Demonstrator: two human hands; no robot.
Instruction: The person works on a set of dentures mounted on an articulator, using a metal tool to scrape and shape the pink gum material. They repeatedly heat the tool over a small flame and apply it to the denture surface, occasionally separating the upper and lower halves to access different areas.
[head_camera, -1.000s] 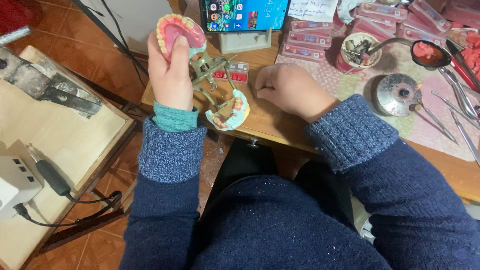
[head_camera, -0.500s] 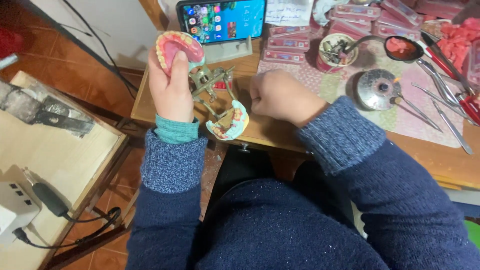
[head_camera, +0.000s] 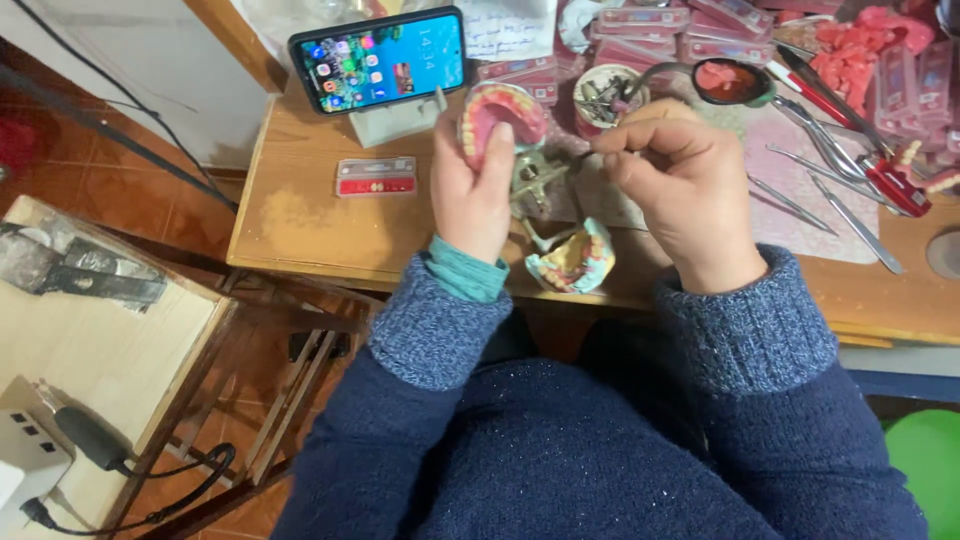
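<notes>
My left hand (head_camera: 472, 195) holds up a pink denture with a row of white teeth (head_camera: 500, 115) above the wooden table (head_camera: 310, 225). My right hand (head_camera: 675, 185) is raised beside it, its fingers pinched on a thin metal tool (head_camera: 612, 140) whose tip points toward the denture. Below and between the hands stands a metal articulator (head_camera: 535, 180). In front of that lies a pale green dental cast with teeth (head_camera: 575, 262), near the table's front edge.
A phone with a lit screen (head_camera: 380, 60) leans on a stand at the back. A small red tooth card (head_camera: 375, 177) lies to the left. Metal instruments (head_camera: 830, 200), a cup of tools (head_camera: 605, 95), pink wax and boxes crowd the right. A side table (head_camera: 90, 350) stands at left.
My right hand has lifted off the table and come up next to the denture, now pinching a thin tool. The view has shifted right and down.
</notes>
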